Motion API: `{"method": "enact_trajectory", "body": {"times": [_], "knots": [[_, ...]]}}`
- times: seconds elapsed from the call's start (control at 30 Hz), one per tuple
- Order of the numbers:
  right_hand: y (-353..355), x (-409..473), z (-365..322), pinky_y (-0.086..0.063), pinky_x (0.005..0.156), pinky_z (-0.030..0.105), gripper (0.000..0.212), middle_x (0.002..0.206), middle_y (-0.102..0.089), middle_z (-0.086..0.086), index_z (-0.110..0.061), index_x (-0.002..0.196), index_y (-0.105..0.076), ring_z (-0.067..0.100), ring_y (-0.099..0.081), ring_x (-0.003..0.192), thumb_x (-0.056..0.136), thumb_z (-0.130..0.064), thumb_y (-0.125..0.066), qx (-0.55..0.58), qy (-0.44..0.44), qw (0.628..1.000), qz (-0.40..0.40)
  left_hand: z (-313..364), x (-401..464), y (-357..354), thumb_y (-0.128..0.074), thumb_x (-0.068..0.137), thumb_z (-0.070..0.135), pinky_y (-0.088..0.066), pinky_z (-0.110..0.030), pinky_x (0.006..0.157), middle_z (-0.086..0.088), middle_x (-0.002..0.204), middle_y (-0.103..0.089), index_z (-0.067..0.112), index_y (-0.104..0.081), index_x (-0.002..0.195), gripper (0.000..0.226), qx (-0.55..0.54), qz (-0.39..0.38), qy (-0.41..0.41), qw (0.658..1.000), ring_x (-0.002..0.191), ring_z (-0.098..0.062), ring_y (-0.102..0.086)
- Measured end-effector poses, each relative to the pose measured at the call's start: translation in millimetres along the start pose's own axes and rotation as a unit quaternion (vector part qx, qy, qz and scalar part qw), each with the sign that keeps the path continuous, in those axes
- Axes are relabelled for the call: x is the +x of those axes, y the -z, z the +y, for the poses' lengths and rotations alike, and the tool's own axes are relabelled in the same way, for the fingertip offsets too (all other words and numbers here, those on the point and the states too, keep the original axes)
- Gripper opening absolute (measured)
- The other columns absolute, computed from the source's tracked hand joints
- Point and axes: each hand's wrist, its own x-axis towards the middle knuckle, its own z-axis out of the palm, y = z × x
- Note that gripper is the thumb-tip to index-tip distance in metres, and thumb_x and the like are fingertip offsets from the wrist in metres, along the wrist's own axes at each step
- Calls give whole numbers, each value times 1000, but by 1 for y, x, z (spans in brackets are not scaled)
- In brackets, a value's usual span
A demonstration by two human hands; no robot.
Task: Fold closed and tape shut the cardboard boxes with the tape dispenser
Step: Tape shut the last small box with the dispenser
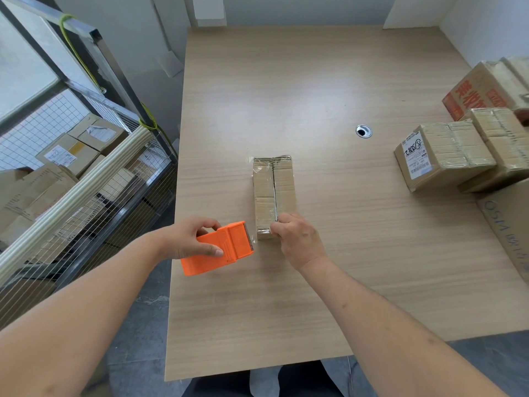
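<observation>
Left hand (190, 239): fingers and thumb curled round the orange tape dispenser (219, 249), thumb on its top face. Dispenser sits at 9 o'clock of the small box, its toothed edge just beside the box's near left corner; it overhangs the left desk edge. Whether tape still joins dispenser and box cannot be told.

Right hand (297, 237): fingers curled over the near end of the small cardboard box (273, 193), gripping it at the seam. The fingertips are hidden behind the knuckles.

Box: narrow, long axis running 12 to 6 o'clock, flaps folded shut, centre seam visible as a dark line. Clear tape covers the left half and wraps the far left corner, where a loose bit of film sticks out. Right half looks bare.

Desk (315, 90): wood-grain top. Open surface from 12 to 2 o'clock of the box, with a round cable grommet (363, 131) at 2 o'clock. Left desk edge runs close to the box at 9 o'clock; near edge well apart at 6 o'clock.

At 3 o'clock, well apart: two taped boxes (455, 154), one with a shipping label, print too small to read. Behind them a red-printed carton (481, 91), cut off by the frame. A flat cardboard piece (512, 224) at 4 o'clock, also cut off.

Off the desk at 9 o'clock: wire cage cart (94, 179) holding parcels.
</observation>
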Motion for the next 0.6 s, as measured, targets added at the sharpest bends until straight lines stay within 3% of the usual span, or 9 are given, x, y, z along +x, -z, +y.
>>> {"method": "enact_trajectory", "body": {"times": [0.2, 0.37, 0.47, 0.6], "knots": [[1, -3, -1, -48, 58, 40, 25, 82, -54, 5, -7, 81, -63, 27, -51, 86, 77, 15, -53, 2, 0, 1000, -2, -4, 0, 0, -86, 67, 65, -57, -52, 94, 8, 116, -72, 47, -60, 121, 63, 5, -4, 5, 1000, 105, -19, -69], [2, 2, -2, -46, 57, 37, 25, 82, -54, 4, -9, 81, -63, 25, -51, 86, 79, 13, -54, 7, 0, 1000, -3, 8, 9, -7, -84, 77, 53, -56, -45, 92, 6, 114, -69, 37, -61, 126, 56, 24, 43, 17, 999, 102, -17, -67], [3, 4, -1, -47, 58, 37, 24, 84, -55, 4, -10, 83, -64, 25, -51, 88, 80, 12, -55, 5, -2, 1000, -4, 18, 17, -7, -84, 78, 49, -53, -33, 81, 12, 105, -69, 39, -67, 113, 40, 27, 55, 21, 998, 96, -10, -66], [-1, 4, -1, -44, 54, 35, 26, 80, -54, 4, -9, 79, -64, 27, -52, 84, 76, 16, -56, 7, -10, 1000, 3, 16, 23, -9, -85, 73, 53, -54, -30, 77, 15, 90, -75, 50, -74, 89, 19, 6, 61, 25, 998, 89, -8, -70]]}}
